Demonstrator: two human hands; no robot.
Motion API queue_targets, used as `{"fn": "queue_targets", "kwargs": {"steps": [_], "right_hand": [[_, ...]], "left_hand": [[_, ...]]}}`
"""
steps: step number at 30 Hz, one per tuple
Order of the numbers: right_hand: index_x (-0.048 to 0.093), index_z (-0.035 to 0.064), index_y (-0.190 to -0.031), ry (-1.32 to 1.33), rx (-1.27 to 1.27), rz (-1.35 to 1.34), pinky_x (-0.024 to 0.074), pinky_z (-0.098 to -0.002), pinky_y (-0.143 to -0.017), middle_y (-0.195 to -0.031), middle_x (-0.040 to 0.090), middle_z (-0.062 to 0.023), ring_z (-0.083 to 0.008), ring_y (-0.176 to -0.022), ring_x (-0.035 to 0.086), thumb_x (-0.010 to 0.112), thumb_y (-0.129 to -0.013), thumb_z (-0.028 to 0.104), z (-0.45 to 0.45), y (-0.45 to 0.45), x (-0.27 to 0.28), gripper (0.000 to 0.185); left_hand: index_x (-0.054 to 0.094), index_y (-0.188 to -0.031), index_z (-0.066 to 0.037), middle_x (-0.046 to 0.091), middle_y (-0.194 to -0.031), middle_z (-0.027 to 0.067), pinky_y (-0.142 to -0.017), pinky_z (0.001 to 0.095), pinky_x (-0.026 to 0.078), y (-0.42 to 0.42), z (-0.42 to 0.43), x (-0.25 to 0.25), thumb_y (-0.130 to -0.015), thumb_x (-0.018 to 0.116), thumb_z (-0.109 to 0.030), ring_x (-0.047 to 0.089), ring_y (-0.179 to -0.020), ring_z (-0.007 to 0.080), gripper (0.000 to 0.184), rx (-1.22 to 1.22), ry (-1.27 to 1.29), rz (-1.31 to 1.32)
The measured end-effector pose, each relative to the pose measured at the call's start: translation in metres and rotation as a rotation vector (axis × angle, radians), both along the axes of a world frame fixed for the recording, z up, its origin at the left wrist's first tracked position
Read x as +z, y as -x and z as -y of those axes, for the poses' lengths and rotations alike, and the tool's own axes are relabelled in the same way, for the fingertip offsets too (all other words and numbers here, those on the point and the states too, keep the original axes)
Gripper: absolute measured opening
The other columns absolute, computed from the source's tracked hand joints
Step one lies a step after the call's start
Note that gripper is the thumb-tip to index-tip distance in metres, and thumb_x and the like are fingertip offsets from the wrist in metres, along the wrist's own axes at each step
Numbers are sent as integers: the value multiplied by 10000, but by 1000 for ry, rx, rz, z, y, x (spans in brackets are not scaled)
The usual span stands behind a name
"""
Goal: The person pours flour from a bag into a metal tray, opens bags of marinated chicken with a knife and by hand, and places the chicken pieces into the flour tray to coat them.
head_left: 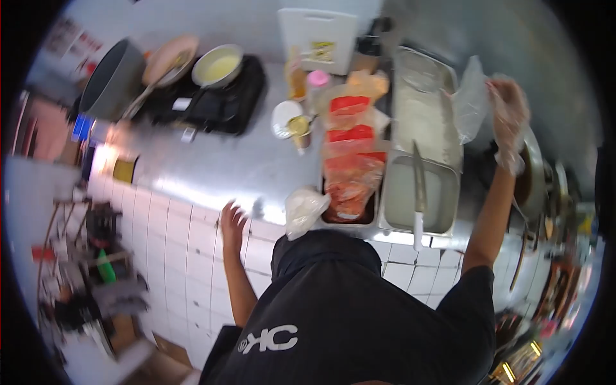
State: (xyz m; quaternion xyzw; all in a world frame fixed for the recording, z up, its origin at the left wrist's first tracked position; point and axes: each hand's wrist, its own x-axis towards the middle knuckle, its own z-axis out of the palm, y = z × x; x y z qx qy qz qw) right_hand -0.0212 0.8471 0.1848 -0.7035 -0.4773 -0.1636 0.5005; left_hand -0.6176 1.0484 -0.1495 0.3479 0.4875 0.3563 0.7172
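My right hand [509, 109], in a clear disposable glove, is raised at the right with its fingers closed on a thin sheet of clear plastic [471, 102]; whether this is a second glove or a bag I cannot tell. The plastic hangs beside a metal pan of white powder [420, 122]. My left hand [233, 221] is bare, fingers apart, held in front of the counter edge and touching nothing. Nearer my body, a white plastic bag [306, 212] lies at the counter edge. Beside it, bagged red-orange food [351, 189] fills a tray.
A knife [419, 192] rests across a metal pan of pale liquid [439, 196], its white handle over the front edge. A black stove [218, 96] carries a bowl [218, 66]. A white cutting board [319, 42] leans at the back. A large round pan [531, 170] sits at the right.
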Motion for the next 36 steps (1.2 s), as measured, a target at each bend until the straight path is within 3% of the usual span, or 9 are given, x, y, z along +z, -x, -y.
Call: {"fn": "queue_targets", "kwargs": {"steps": [4,7,10,15,17,24,26,30,36], "right_hand": [[630,-17,-1082,-175,80,225,609,-339,-824,-1037,711,-105,-189,-985,695,708,-904,-61,-47,92,11,199],[630,-20,-1079,-570,637,-402,616,-418,-843,-1067,676,-138,-256,-989,678,736,-871,-9,-81,159,-26,234],[661,59,-1028,-374,420,70,580,-347,-794,-1009,691,-92,-236,-927,691,790,-809,-4,-105,225,-57,262],[650,92,-958,-60,499,-282,544,-362,-732,-919,685,-79,-269,-855,688,792,-832,46,-105,309,-169,195],[645,81,-953,46,497,-288,537,-368,-722,-906,673,-90,-288,-842,680,774,-850,54,-92,309,-193,168],[611,50,-996,534,669,-22,523,-413,-784,-939,648,-129,-323,-900,650,680,-907,129,-52,284,-239,138],[622,35,-1008,516,725,-370,523,-416,-820,-964,657,-131,-333,-929,650,688,-895,106,-40,278,-239,149],[653,28,-1040,487,625,-320,526,-417,-864,-1015,676,-135,-349,-977,654,704,-886,83,-19,267,-210,171],[689,35,-987,425,339,-258,534,-393,-871,-1001,691,-139,-319,-952,671,711,-873,25,40,226,-210,117]], "left_hand": [[569,-1285,-57,660,-1146,88,-890,321,515,-77,-11,73,-1066,506,-311,625,-1004,158,342,-314,-176,96],[551,-1317,-33,663,-1186,130,-922,368,529,-113,-11,109,-1081,440,-404,637,-1061,194,453,-446,-241,182],[503,-1381,-27,638,-1240,158,-940,430,540,-131,-6,125,-1067,381,-521,632,-1112,250,598,-440,-179,326],[363,-1529,-53,458,-1485,231,-962,551,535,-113,-9,100,-952,357,-772,524,-1283,442,922,-240,165,571],[304,-1572,-111,438,-1512,209,-923,517,559,-91,-11,80,-991,399,-691,518,-1299,398,827,-247,211,704],[336,-1521,-114,576,-1373,180,-910,456,593,-57,1,-1,-1004,605,-180,628,-1182,332,587,-205,152,264],[331,-1522,-101,591,-1336,177,-899,446,601,-56,-3,-29,-988,634,-167,653,-1133,325,617,-153,154,222],[398,-1480,-43,615,-1209,170,-819,377,610,-48,-9,-88,-939,718,-188,691,-987,277,646,-150,135,-52],[539,-1365,-4,589,-1091,204,-837,398,525,-40,6,-101,-902,737,-242,618,-906,299,557,20,-682,-922]]}}
